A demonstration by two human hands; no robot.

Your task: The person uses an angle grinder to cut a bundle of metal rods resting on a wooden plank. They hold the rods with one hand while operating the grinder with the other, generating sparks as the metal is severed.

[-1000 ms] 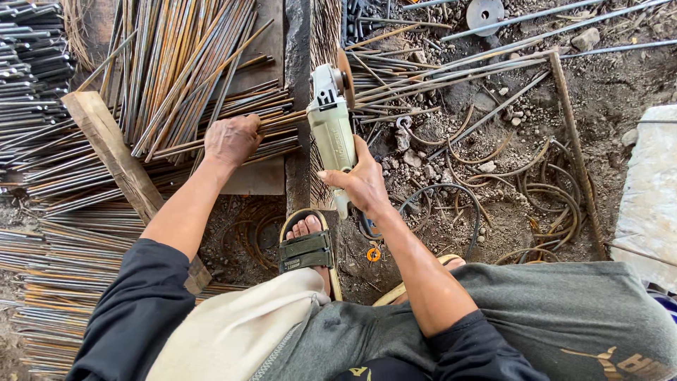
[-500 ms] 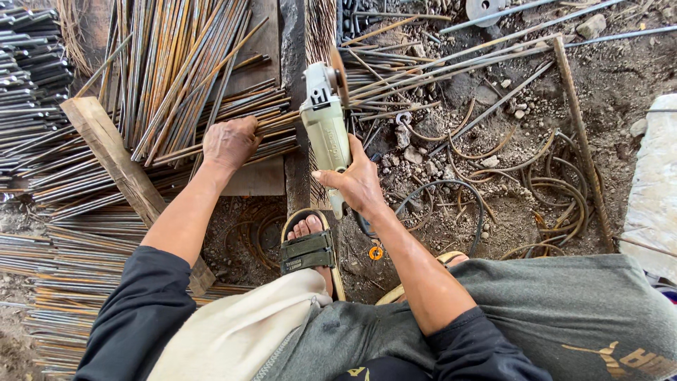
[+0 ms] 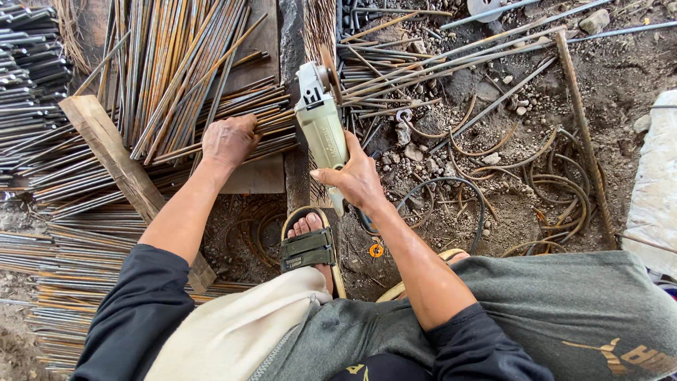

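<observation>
My right hand (image 3: 356, 180) grips the body of a pale green angle grinder (image 3: 321, 127), its disc pointing away from me over a dark upright beam (image 3: 293, 42). My left hand (image 3: 229, 140) presses palm-down on a bundle of rusty steel rods (image 3: 176, 77) that lie across a flat wooden board (image 3: 254, 176). The rod ends reach toward the grinder's disc. My sandalled foot (image 3: 310, 243) rests on the ground just below the grinder.
A wooden plank (image 3: 113, 159) lies diagonally at the left over more stacked rods (image 3: 42, 261). Bent wire loops (image 3: 557, 176), loose rods and stones litter the dirt to the right. A white sack (image 3: 656, 183) sits at the right edge.
The grinder and my right hand have shifted slightly down and closer to the rod ends. My left hand stays on the bundle.
</observation>
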